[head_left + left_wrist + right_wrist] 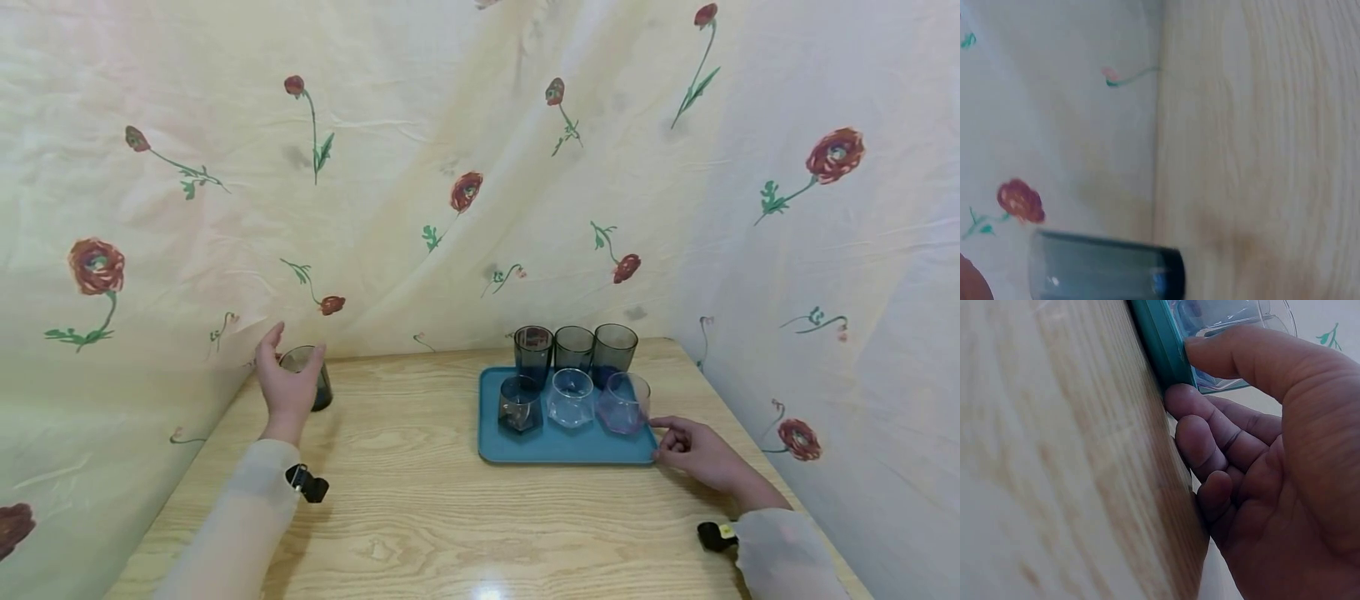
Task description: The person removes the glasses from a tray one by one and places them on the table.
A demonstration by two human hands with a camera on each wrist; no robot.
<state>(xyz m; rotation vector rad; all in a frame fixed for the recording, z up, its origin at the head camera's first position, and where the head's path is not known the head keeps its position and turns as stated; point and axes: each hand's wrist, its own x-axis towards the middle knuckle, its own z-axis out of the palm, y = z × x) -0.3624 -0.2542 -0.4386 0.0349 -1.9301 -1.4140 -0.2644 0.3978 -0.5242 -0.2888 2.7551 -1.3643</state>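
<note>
At the table's far left stands a tall smoky drinking glass (323, 392), which also shows at the bottom of the left wrist view. My left hand (288, 387) reaches to it, thumb and fingers spread wide on either side near its rim. A fingertip (971, 281) shows in the left wrist view with a gap between it and the glass. On the right, my right hand (701, 454) pinches the front right corner of a blue tray (562, 452). The thumb is on the tray's rim, the other fingers curled beside and below it.
The tray bears three tall smoky glasses (573, 346) behind and three low faceted ones in front: a dark glass (520, 408), a clear glass (572, 404) and a pinkish glass (624, 408). Flowered cloth (405, 208) hangs around the wooden table (405, 492).
</note>
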